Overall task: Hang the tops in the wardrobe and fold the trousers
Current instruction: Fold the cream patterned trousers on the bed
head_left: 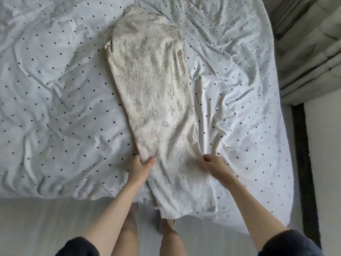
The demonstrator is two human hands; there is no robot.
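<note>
Cream patterned trousers (153, 93) lie lengthwise on the bed, folded leg over leg into one long strip, with the near end hanging over the bed's front edge. My left hand (141, 166) grips the strip's left edge near the front of the bed, thumb on top of the fabric. My right hand (215, 166) pinches the right edge at about the same height. Both forearms reach in from below, in dark sleeves pushed up.
The bed (55, 89) is covered with a crumpled white sheet with small black dots. Pale floor (46, 218) lies in front of it, where my bare feet stand. Grey curtains (310, 52) hang at the right, above a dark strip along the bed's side.
</note>
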